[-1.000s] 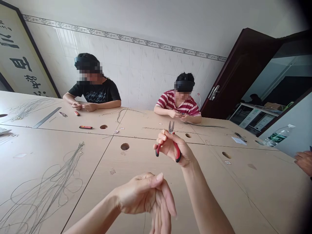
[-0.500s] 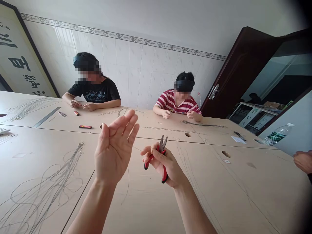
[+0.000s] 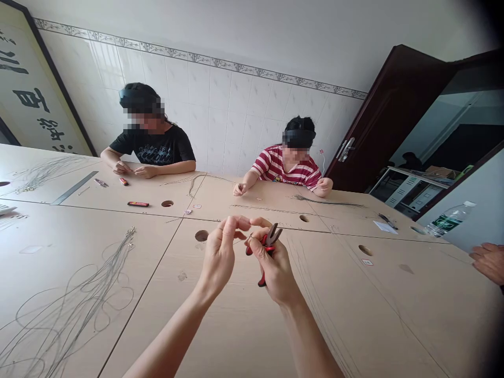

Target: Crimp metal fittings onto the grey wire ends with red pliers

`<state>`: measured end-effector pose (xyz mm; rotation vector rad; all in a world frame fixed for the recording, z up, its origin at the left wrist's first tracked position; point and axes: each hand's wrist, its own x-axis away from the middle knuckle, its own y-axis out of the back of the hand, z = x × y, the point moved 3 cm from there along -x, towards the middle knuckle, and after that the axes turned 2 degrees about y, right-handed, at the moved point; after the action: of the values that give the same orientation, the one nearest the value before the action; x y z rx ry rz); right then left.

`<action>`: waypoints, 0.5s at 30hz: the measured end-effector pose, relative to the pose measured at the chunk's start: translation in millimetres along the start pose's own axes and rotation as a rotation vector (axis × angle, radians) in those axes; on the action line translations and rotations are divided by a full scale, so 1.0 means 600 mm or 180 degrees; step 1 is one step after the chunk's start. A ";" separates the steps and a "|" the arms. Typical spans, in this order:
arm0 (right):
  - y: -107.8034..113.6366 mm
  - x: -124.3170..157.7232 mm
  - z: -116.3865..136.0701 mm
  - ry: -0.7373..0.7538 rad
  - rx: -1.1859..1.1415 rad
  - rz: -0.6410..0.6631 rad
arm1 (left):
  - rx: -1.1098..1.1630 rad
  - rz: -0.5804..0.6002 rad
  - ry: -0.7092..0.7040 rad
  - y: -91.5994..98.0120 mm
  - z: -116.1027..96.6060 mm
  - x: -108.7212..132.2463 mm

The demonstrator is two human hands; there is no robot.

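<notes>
My right hand (image 3: 277, 268) holds a pair of pliers (image 3: 271, 237) with red and black handles, its short grey jaws pointing up and slightly apart. Its thumb and forefinger also pinch the end of a thin cord (image 3: 239, 241). From there the cord runs a short way left into my left hand (image 3: 220, 252), whose fingers are curled and closed around it. The fingertips of both hands nearly meet above the table. Where the cord goes inside the left hand is hidden.
A bundle of grey cords (image 3: 98, 283) with small metal ends lies at the left. Farther back are a red and black box (image 3: 138, 204), a steel ruler (image 3: 76, 187) and two seated people. A water bottle (image 3: 451, 219) stands at the right, near another person's hand (image 3: 488, 262).
My left hand was open with its palm raised; it has moved right and down, and its fingers have curled beside the right hand. The pliers have turned slightly to the right.
</notes>
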<state>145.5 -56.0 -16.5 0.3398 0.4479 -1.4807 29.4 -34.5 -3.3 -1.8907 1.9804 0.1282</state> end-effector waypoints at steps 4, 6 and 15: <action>0.006 -0.003 0.003 0.0230 0.0534 -0.0211 | -0.0860 -0.0038 -0.0124 0.002 0.000 0.004; 0.007 -0.004 0.005 0.0344 0.0736 -0.0292 | -0.0910 0.0070 -0.0119 0.001 -0.004 0.005; 0.013 -0.006 0.011 0.0747 0.1523 -0.0502 | -0.0839 0.0279 0.0161 -0.001 -0.016 0.012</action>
<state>153.6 -55.6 -9.5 0.8802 0.3052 -1.7043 27.7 -44.4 3.4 -1.9811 2.1716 0.3870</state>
